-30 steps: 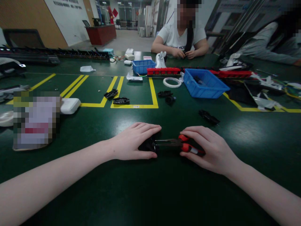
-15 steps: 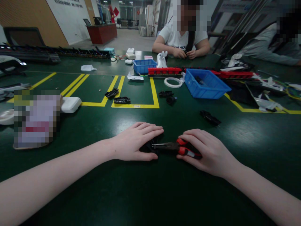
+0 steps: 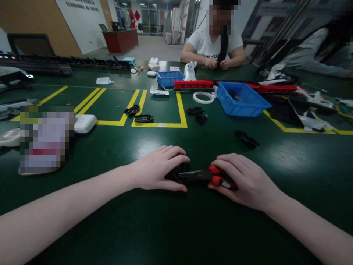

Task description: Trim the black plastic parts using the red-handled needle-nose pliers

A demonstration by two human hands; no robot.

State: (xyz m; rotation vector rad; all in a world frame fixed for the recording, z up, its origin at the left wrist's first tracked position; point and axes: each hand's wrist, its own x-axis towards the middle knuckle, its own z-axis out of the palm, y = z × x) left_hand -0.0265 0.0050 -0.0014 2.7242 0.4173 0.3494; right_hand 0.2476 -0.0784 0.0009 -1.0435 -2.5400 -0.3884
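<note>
My left hand (image 3: 160, 169) is curled around a small black plastic part (image 3: 176, 174) on the green table. The thumb lies along its near side and the fingers along its far side, hiding much of it. My right hand (image 3: 245, 180) grips red-and-black needle-nose pliers (image 3: 216, 176) by the handles. Their long, dark jaws point left, with the tips at the black part between my left thumb and fingers. Whether the tips pinch anything is too small to tell.
Beyond my right hand lies another black part (image 3: 246, 139). Further off are more black parts (image 3: 143, 118), a tape ring (image 3: 203, 97) and a blue bin (image 3: 241, 99). A white case (image 3: 85, 123) lies left, beside a blurred-out object. Across the table sits a person (image 3: 212, 48).
The fingers of my left hand have bent more around the black part. The pliers have shifted slightly right and down, their tips still at the part.
</note>
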